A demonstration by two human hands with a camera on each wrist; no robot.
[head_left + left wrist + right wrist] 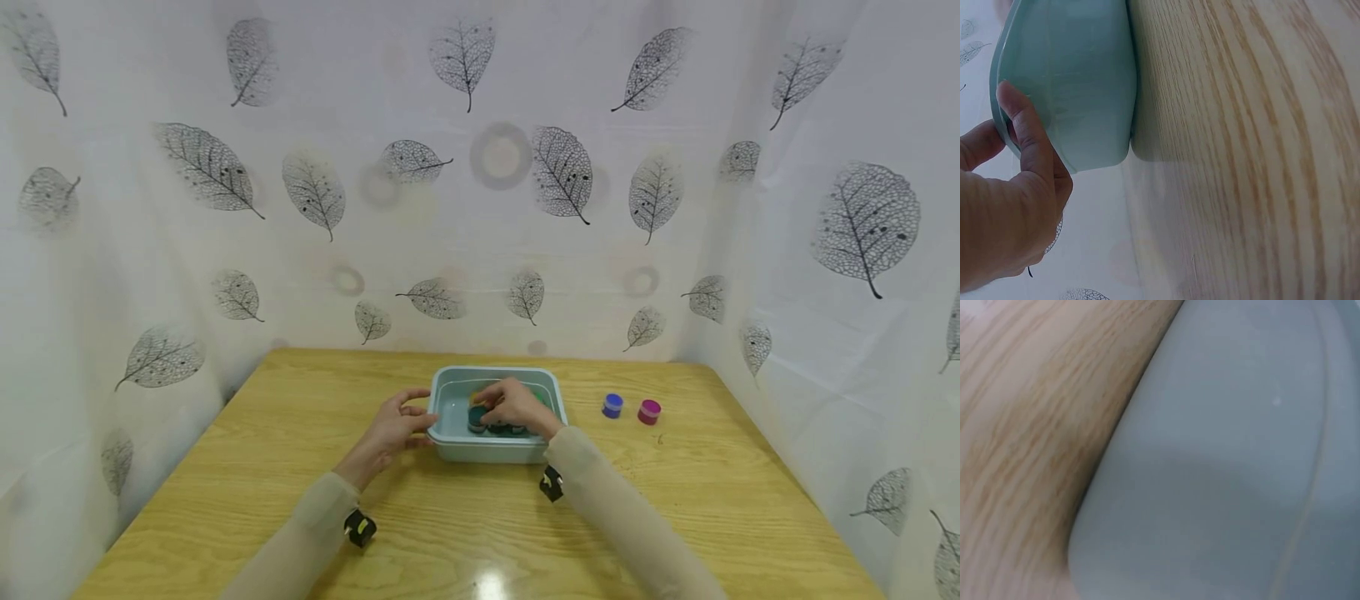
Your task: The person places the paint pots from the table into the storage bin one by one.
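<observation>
A light blue plastic basin stands on the wooden table. My left hand holds its left rim; in the left wrist view the fingers of the left hand pinch the rim from both sides. My right hand reaches inside the basin, its thumb and fingers around the edge of a small dark teal jar. More dark jars, something orange and something green lie in there, partly hidden by that hand. In the right wrist view only the basin's outer wall shows.
To the right of the basin, a small blue jar and a magenta jar stand on the table. A white curtain with a leaf print surrounds the back and sides.
</observation>
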